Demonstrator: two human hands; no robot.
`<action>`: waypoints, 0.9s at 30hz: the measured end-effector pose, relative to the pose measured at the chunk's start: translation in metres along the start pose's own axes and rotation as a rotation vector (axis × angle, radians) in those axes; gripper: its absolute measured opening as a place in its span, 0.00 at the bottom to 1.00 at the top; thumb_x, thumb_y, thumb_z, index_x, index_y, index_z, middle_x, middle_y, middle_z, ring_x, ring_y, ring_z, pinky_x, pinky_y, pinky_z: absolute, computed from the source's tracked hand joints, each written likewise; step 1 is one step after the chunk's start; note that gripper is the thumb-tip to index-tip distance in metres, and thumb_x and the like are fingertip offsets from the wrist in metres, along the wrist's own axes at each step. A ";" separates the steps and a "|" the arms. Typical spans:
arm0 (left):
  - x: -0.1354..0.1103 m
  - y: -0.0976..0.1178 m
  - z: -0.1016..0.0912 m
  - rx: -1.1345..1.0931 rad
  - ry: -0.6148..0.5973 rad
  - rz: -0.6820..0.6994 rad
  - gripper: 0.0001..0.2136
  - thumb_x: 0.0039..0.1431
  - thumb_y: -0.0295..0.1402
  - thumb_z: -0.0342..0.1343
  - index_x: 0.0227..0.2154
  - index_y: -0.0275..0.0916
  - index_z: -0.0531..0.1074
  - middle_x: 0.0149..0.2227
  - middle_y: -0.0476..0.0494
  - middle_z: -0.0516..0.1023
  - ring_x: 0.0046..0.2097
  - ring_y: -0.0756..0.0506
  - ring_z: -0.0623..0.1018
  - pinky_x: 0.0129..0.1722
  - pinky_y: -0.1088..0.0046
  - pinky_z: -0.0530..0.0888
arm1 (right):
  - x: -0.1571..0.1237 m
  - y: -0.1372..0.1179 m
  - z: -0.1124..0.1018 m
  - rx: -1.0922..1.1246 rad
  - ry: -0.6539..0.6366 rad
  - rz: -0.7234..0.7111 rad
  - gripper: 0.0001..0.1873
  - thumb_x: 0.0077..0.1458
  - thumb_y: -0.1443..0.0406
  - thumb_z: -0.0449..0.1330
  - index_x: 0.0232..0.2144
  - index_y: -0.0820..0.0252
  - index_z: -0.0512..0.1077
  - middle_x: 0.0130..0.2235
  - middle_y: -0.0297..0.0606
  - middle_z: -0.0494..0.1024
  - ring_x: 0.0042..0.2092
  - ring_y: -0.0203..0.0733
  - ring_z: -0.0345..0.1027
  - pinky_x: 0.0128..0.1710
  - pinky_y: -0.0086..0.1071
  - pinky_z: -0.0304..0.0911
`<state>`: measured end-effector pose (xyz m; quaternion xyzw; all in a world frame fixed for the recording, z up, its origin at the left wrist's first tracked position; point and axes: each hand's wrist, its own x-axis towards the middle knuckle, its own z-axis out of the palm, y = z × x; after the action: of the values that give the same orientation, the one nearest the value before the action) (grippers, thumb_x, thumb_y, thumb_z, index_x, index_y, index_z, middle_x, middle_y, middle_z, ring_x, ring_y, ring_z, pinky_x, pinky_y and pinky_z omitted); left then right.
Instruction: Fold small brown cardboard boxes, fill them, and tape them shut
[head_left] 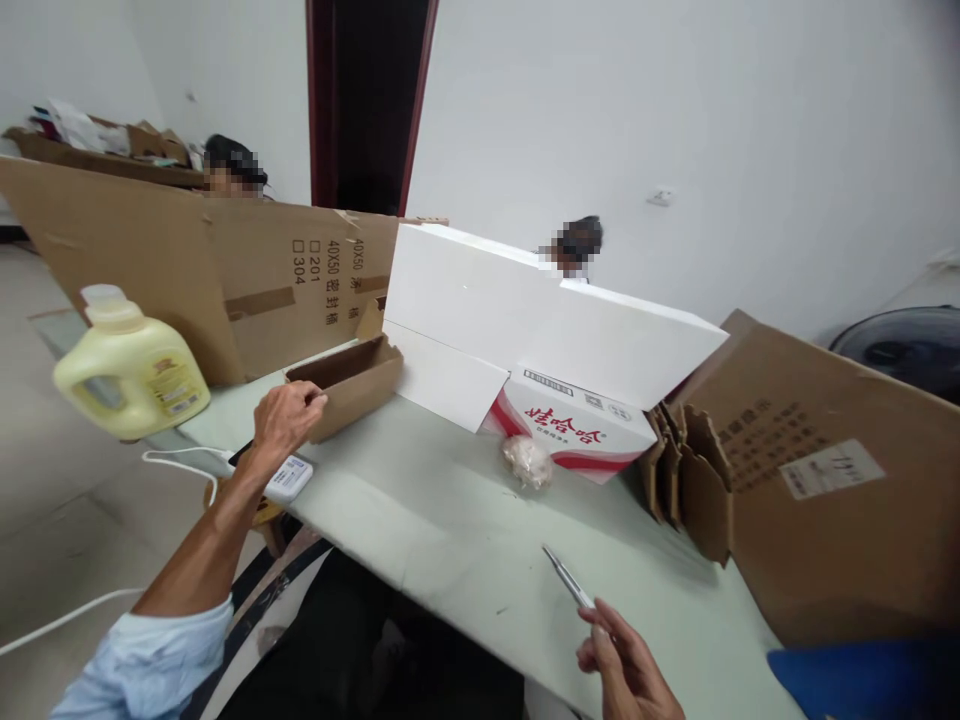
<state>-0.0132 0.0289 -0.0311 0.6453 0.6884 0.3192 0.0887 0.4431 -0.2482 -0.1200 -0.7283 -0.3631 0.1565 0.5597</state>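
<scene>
Shiny metal tool (568, 577); matt cardboard box (361, 394); smooth plastic jug (148, 365)

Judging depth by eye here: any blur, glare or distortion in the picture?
Head view: left bottle leans, likely wide-angle stretch; head view: print on right carton looks soft; head view: white box bright without harsh glare; head view: silver tool fairly clear.

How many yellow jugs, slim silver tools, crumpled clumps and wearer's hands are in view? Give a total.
Yellow jug: 1
Slim silver tool: 1
Crumpled clump: 1
Wearer's left hand and right hand: 2
Total: 5
</scene>
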 end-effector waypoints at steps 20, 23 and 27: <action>-0.146 0.033 -0.007 -0.421 -0.467 0.845 0.09 0.73 0.26 0.57 0.47 0.43 0.81 0.50 0.41 0.83 0.52 0.42 0.82 0.53 0.64 0.77 | 0.018 -0.072 0.059 -0.114 -0.363 -0.556 0.26 0.70 0.54 0.65 0.67 0.47 0.72 0.67 0.46 0.73 0.66 0.54 0.71 0.61 0.48 0.75; -0.137 0.023 -0.018 -0.549 -0.381 0.631 0.06 0.73 0.35 0.59 0.45 0.43 0.81 0.52 0.42 0.83 0.52 0.41 0.82 0.53 0.65 0.78 | 0.012 -0.072 0.061 -0.114 -0.442 -0.534 0.22 0.72 0.55 0.63 0.64 0.47 0.74 0.65 0.45 0.76 0.67 0.53 0.71 0.63 0.47 0.73; -0.105 0.009 -0.006 -0.685 -0.434 -0.025 0.23 0.69 0.57 0.58 0.45 0.40 0.79 0.42 0.41 0.83 0.40 0.42 0.79 0.40 0.67 0.79 | -0.004 -0.064 0.058 -0.093 -0.454 -0.481 0.22 0.71 0.53 0.65 0.63 0.46 0.74 0.68 0.44 0.74 0.71 0.55 0.67 0.68 0.50 0.68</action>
<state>0.0075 -0.0726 -0.0519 0.6224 0.5153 0.3855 0.4455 0.3808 -0.2036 -0.0797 -0.5929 -0.6470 0.1614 0.4514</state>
